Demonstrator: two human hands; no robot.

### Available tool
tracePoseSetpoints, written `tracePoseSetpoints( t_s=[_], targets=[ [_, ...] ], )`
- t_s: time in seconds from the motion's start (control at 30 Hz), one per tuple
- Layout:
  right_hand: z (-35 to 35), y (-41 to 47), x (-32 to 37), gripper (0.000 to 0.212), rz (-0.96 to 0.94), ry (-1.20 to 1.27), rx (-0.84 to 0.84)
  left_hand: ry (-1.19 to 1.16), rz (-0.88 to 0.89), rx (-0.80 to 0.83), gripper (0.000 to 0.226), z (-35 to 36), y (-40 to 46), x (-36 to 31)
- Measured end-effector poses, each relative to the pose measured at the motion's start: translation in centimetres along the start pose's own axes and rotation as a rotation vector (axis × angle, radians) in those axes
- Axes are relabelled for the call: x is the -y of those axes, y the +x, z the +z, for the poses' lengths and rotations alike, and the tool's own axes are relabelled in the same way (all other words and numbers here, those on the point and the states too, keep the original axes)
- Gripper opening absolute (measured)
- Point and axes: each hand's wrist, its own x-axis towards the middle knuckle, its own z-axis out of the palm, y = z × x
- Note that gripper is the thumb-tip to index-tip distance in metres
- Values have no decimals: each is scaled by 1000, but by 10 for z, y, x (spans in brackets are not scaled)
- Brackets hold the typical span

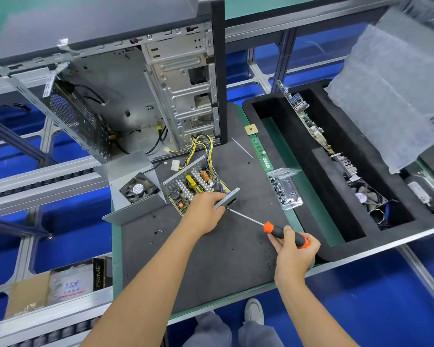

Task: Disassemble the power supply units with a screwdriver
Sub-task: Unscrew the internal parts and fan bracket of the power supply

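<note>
The opened power supply unit is lying on the table at 12 o'clock from the left hand, which is gripping its stiff metal end plate. The right hand is holding the screwdriver, tip toward the plate. The exposed circuit board looks fragile; the rigid housing seems the safer hold.

Dark grey tabletop with green edging, carrying an open computer case at the back, an opened power supply unit beside its fan cover, a memory stick, a screw bag, loose screws and a black foam tray.
</note>
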Motion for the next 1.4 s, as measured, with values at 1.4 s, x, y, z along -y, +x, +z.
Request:
tracePoseSetpoints(
  t_s=[1.4],
  targets=[
    [-46, 13, 33, 71, 424, -766, 432, 9, -25, -22, 38, 4, 4, 7]
  ],
)
